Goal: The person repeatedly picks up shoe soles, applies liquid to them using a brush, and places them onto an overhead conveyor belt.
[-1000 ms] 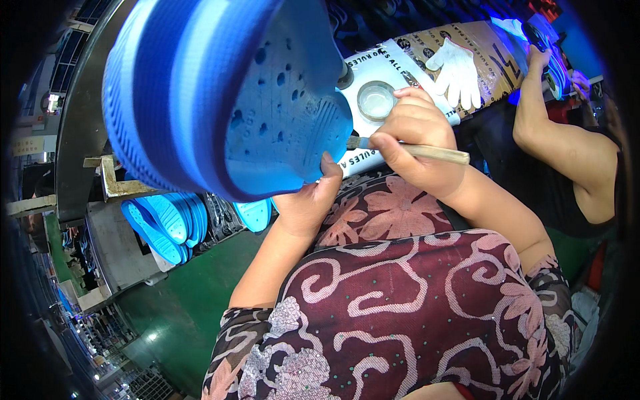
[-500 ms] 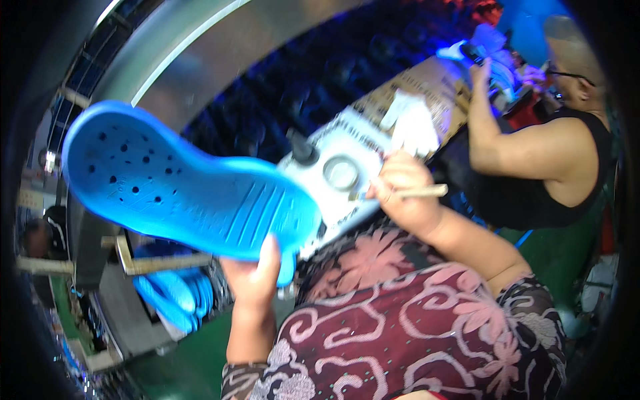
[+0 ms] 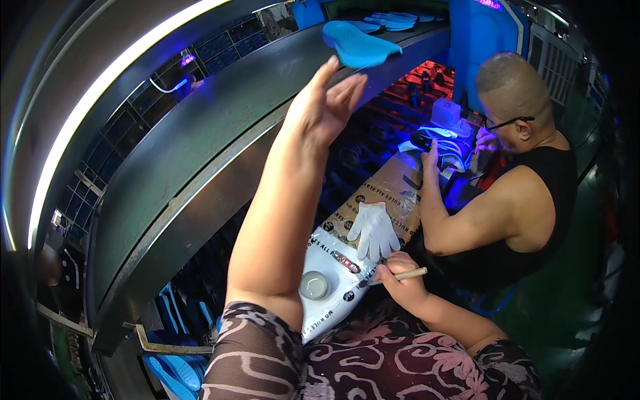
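My left hand (image 3: 325,110) reaches up and forward to the edge of the conveyor belt (image 3: 200,137). Its thumb and fingers are apart, with nothing seen between them. Just beyond the fingertips is a blue shoe sole (image 3: 360,47), at the belt; whether the thumb still touches it I cannot tell. Low on the right, my right hand (image 3: 403,283) is closed round a brush (image 3: 415,273) with a pale wooden handle, its tip pointing left over the wrapped work surface (image 3: 327,313). A small round cup (image 3: 313,285) stands left of the brush. Beyond the brush lies a white glove (image 3: 375,230).
More blue soles (image 3: 393,21) lie farther along the belt, and others (image 3: 175,373) are at lower left beside a metal frame (image 3: 177,349). At right a co-worker (image 3: 513,167) in a black top holds a dark item under violet light. A blue machine (image 3: 483,60) stands behind.
My left hand has moved up and away to the belt and opened off the blue sole it held before me. My right hand keeps the brush. The view has swung up.
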A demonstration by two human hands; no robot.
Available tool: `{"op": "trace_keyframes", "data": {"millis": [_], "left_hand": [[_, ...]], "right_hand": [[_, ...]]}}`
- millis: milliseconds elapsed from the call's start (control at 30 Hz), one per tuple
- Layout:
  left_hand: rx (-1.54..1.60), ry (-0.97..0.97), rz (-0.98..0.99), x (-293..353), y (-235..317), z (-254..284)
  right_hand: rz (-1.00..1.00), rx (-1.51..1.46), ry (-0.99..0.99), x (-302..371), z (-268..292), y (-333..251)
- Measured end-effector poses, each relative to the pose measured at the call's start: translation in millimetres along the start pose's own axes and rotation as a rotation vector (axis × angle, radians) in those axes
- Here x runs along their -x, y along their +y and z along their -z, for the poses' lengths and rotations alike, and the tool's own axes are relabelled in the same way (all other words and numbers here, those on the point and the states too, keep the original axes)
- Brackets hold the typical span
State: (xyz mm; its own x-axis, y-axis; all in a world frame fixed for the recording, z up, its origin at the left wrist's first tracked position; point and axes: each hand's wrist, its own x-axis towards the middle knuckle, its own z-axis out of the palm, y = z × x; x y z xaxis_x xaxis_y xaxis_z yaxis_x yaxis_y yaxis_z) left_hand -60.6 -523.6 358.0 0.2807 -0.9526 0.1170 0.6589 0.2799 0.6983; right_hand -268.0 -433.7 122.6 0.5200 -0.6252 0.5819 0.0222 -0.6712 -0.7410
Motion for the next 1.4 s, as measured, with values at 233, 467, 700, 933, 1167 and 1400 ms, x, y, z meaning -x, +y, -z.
{"op": "trace_keyframes", "data": {"millis": [233,467,700,933,1167,1400], "left_hand": [[-0.203,-0.18,0.178,67.1,-66.7,9.9],[-1.373,0.366,0.172,277.8,-75.6,242.6],[-2.042,0.806,0.575,453.3,-66.4,333.3],[-2.133,0.814,0.713,471.6,-78.3,340.7],[-0.637,1.054,0.432,483.8,-76.3,358.4],[0.036,0.804,0.037,439.2,-81.9,255.3]], "right_hand": [[-0.079,-0.011,0.096,17.4,6.5,33.2],[-0.063,-0.124,0.012,27.3,-18.8,37.9],[-0.114,-0.215,-0.182,18.4,-56.2,8.5],[-0.208,-0.286,-0.295,22.8,-83.6,-7.4],[-0.394,-0.246,-0.255,39.6,-89.5,-4.6],[-0.471,-0.292,-0.315,22.6,-88.3,-19.4]]}}
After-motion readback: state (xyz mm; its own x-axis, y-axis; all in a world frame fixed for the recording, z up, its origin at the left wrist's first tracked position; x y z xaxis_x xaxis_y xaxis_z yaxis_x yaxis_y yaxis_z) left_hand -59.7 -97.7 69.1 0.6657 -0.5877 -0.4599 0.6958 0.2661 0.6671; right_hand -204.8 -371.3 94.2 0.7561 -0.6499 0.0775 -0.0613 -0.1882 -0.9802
